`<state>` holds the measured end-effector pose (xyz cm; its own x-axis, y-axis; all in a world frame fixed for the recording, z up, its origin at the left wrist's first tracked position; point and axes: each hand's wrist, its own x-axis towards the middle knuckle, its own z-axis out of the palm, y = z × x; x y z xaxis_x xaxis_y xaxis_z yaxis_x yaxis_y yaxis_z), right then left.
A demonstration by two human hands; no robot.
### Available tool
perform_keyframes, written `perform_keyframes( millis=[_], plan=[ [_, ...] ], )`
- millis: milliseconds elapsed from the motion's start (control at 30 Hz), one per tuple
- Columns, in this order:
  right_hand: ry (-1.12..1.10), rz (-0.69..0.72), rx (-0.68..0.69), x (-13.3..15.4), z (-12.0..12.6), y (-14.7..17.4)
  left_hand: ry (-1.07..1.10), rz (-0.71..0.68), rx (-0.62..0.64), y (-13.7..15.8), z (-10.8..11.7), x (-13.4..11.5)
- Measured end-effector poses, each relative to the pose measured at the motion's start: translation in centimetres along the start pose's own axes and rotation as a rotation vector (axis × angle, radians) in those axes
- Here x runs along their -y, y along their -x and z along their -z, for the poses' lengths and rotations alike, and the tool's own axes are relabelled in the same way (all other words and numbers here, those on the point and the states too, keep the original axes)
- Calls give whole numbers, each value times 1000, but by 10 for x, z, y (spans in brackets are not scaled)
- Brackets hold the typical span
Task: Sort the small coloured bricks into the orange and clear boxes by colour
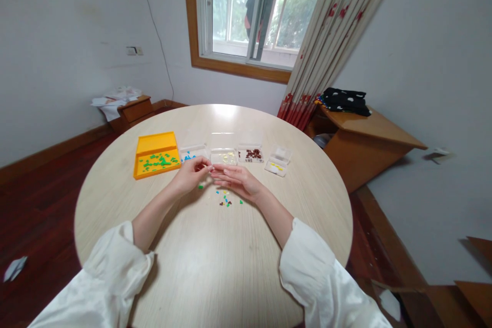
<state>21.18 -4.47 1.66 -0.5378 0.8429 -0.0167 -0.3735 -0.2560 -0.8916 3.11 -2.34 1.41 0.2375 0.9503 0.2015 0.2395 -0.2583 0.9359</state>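
My left hand (189, 175) is over the middle of the table, thumb and fingertips pinched together. Anything held in that pinch is too small to make out. Its fingertips meet those of my right hand (242, 181), whose fingers are stretched out. Below the hands lie several small loose pieces, among them a green piece (241, 202), a blue piece (217, 192) and a brown piece (229, 202). Another green piece (200, 187) rests beside my left hand. Just behind the hands stands a clear box with pale yellow pieces (229, 157), its front edge partly covered by fingers.
On the round table (215, 266), an open yellow box (157, 142) holds green pieces. Clear boxes hold blue pieces (188, 156), brown pieces (253, 154) and yellow pieces (275, 167). Beyond are a wooden cabinet (346, 159) with a black cloth (346, 101), and a curtain (326, 25).
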Motion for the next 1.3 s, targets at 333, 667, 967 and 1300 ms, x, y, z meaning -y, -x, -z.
perform_keyframes(
  millis=[333,667,967,1300],
  plan=[
    [55,-14,1,0,0,1,-122,-22,-33,4,0,-7],
    [-46,76,-125,2,4,-1,-87,23,-98,3,3,-10],
    [-276,86,-281,6,16,-4,-64,50,-219,-4,7,0],
    [825,53,-201,-1,25,-2,-254,78,-249,-2,10,-9]
  ],
)
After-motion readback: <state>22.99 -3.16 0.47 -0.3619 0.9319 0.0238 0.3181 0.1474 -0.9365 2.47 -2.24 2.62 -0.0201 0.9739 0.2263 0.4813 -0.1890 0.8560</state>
